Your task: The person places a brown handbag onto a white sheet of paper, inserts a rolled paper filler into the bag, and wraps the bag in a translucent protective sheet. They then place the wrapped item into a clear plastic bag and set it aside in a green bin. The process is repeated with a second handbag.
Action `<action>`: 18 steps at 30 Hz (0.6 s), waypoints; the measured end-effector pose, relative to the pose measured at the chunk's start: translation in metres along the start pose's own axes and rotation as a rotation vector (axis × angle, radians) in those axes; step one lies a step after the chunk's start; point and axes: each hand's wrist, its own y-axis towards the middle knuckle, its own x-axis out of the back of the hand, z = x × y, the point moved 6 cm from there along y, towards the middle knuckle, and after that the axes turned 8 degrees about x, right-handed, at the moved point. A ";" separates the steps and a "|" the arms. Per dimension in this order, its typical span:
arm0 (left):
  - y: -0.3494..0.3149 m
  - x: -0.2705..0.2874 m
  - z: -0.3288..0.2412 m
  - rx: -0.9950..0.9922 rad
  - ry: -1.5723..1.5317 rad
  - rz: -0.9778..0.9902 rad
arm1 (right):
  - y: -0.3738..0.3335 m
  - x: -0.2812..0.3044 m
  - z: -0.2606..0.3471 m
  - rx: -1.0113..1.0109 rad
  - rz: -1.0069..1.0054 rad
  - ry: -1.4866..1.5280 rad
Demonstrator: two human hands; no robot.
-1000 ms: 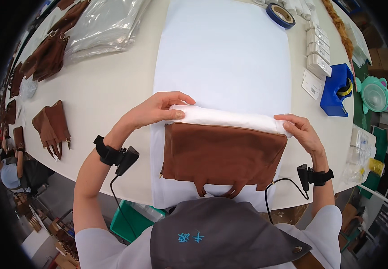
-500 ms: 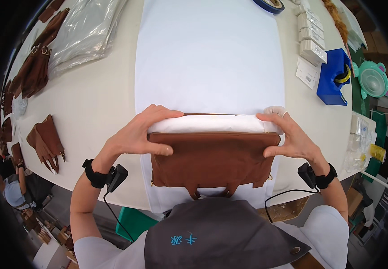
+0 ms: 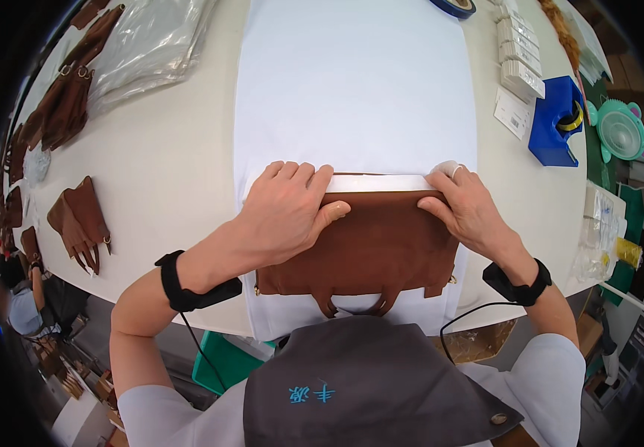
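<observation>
A brown handbag (image 3: 381, 238) lies in front of me, its handles toward my apron. A strip of white stuffing (image 3: 378, 182) shows along the bag's far edge, seemingly in its mouth. My left hand (image 3: 292, 208) is wrapped over the left part of that edge, thumb on the brown side and fingers across the white. At the right end my right hand (image 3: 467, 205) pinches the same edge, with a pale cover on one fingertip. The parts of the bag under both palms are hidden.
White sheet (image 3: 359, 89) runs under the bag. Left lie clear plastic bags (image 3: 150, 52), a brown bag with rings (image 3: 61, 104) and a small brown pouch (image 3: 82, 220). At right stand a blue tape dispenser (image 3: 556, 123), white card stacks (image 3: 519, 52) and a tape roll (image 3: 454, 7).
My left hand has moved right and inward along the bag's far edge, and its fingers now curl over it. The right hand has closed in more tightly. Less white stuffing shows.
</observation>
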 end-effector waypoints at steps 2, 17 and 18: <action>0.003 -0.003 0.011 0.118 -0.041 0.107 | 0.006 -0.006 -0.003 -0.029 0.032 0.014; -0.027 -0.008 0.073 0.234 -0.613 0.286 | 0.006 -0.001 -0.011 -0.084 -0.029 0.474; -0.026 -0.002 0.064 0.169 -0.523 0.198 | 0.005 -0.001 -0.011 -0.090 -0.015 0.462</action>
